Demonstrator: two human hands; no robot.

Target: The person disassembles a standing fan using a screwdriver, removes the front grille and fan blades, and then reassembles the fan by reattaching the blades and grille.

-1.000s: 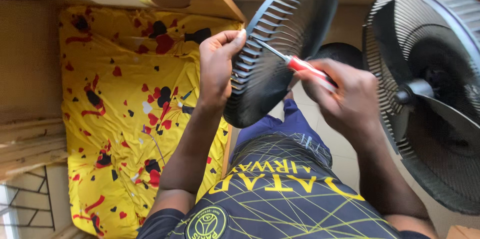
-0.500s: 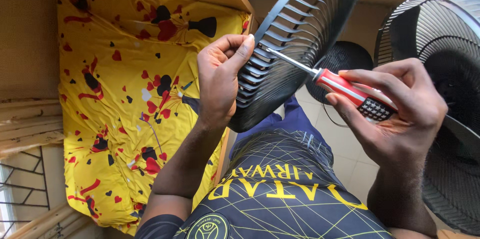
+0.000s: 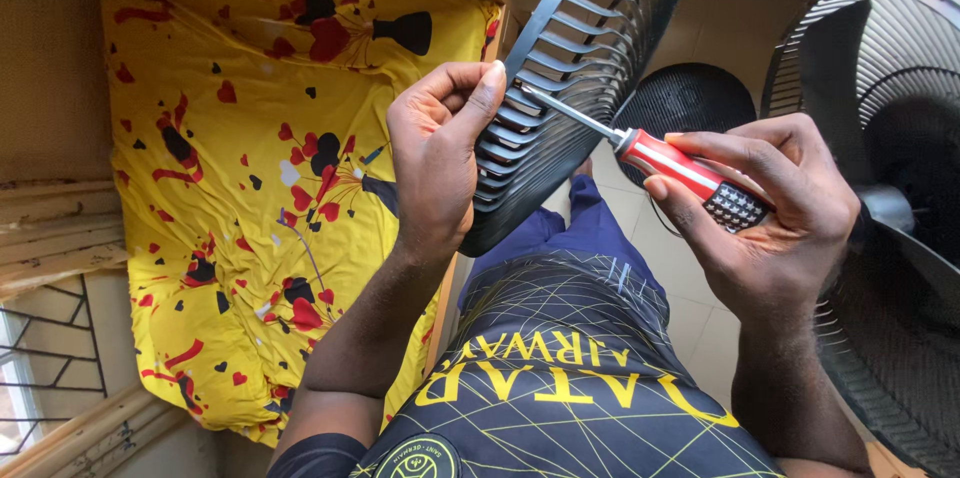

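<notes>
While the left hand (image 3: pixel 437 153) grips the fan grille (image 3: pixel 585 58), the screwdriver (image 3: pixel 672 164) touches its rim

— Can you see the whole fan grille (image 3: pixel 590 48)?

— No, its top runs off the upper edge, and the left hand (image 3: pixel 440 153) covers part of the rim.

— And the screwdriver (image 3: pixel 655 158)?

— The right hand (image 3: pixel 775 208) hides the handle's end. The standing fan (image 3: pixel 880 188) is cut off at the right.
</notes>
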